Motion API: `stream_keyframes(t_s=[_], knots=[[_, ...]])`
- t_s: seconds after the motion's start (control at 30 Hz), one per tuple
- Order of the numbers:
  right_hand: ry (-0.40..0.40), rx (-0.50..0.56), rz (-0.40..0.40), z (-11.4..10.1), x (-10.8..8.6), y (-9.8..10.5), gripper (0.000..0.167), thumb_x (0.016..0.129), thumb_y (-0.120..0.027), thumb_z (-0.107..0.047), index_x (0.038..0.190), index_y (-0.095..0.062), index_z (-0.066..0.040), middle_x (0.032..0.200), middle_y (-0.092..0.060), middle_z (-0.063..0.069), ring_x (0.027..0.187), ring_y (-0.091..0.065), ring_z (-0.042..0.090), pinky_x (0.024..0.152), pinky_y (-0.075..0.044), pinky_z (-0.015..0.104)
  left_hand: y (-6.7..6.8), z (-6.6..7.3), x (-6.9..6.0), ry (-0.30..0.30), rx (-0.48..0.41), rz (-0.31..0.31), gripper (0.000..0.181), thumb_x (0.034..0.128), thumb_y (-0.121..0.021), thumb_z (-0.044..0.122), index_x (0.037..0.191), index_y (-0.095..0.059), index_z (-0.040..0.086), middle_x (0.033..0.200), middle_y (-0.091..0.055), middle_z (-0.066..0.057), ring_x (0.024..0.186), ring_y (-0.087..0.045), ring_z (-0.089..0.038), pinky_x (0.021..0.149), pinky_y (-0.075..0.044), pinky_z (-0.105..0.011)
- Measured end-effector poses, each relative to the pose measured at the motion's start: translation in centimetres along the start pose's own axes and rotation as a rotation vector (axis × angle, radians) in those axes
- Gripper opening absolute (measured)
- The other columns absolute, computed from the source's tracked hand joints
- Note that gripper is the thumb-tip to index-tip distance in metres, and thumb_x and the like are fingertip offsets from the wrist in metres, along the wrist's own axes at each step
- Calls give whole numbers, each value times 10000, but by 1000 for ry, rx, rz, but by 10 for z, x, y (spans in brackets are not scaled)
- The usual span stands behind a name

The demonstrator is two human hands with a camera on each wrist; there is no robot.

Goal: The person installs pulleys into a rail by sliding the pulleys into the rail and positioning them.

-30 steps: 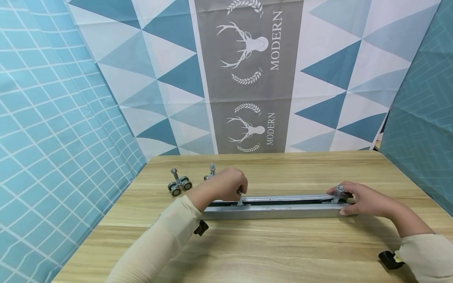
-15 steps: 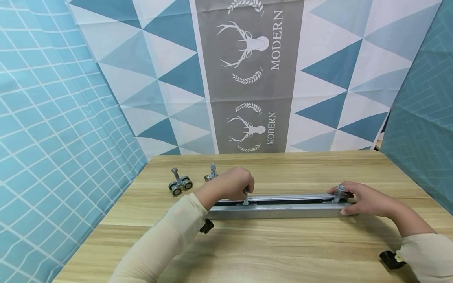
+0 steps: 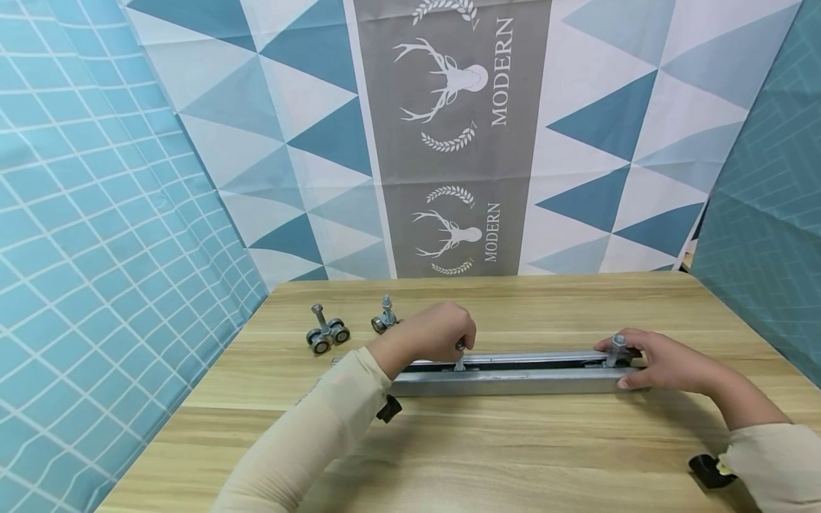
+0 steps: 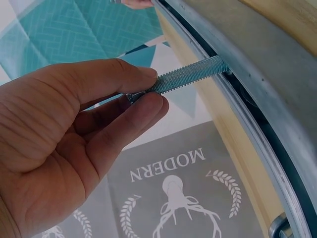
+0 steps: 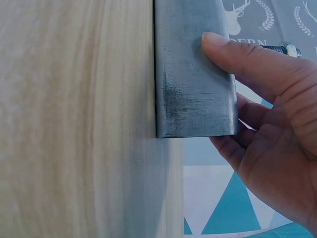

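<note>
A grey metal track (image 3: 513, 383) lies across the table with its dark slot facing up. My left hand (image 3: 437, 333) pinches the top of a threaded bolt (image 4: 190, 74) between thumb and fingers. That bolt stands up out of the slot, and whatever is under it inside the track is hidden. At the track's right end, my right hand (image 3: 670, 362) grips the sides, its thumb (image 5: 218, 42) lying flat on the near face. Next to those fingers a second bolt with a nut (image 3: 618, 349) rises from the slot.
Two loose roller trolleys stand on the table behind the track's left part: one trolley (image 3: 327, 333) has its bolt pointing up, and the other trolley (image 3: 386, 318) is partly behind my left arm. A patterned cloth (image 3: 449, 142) hangs beyond the table's back edge.
My left hand has slid rightward along the track, taking the pinched bolt with it. The right hand keeps its place at the track's end, and the second bolt stays there too.
</note>
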State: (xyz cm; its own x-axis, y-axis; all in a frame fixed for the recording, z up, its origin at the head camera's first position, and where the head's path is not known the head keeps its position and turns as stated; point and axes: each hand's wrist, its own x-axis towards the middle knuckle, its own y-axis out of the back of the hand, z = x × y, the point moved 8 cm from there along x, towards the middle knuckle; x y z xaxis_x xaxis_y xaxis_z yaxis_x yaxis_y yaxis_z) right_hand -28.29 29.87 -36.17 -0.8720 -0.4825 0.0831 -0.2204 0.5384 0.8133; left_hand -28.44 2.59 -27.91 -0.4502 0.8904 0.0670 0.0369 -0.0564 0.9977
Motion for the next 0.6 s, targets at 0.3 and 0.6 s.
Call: stream_keyframes(t_s=[0.3,0.6], knots=[[2,5,-1,-1,-1,0,600,769,-812,-272,1283,-588,-56,1183,-574,88,1008,-512,1,766,-481,303,-2,5,10,17,36,-13,350,675,-581,-88,559,-373,168,585,-277,63,570,-239,-92,546,-201,-220],[-5,11,-4,0,0,0,599,769,-812,-270,1284,-589,-62,1186,-572,87,1005,-514,4,765,-482,304,-3,9,18,18,28,-27,386,697,-587,-81,556,-329,170,579,-235,60,558,-199,-92,539,-182,-223]])
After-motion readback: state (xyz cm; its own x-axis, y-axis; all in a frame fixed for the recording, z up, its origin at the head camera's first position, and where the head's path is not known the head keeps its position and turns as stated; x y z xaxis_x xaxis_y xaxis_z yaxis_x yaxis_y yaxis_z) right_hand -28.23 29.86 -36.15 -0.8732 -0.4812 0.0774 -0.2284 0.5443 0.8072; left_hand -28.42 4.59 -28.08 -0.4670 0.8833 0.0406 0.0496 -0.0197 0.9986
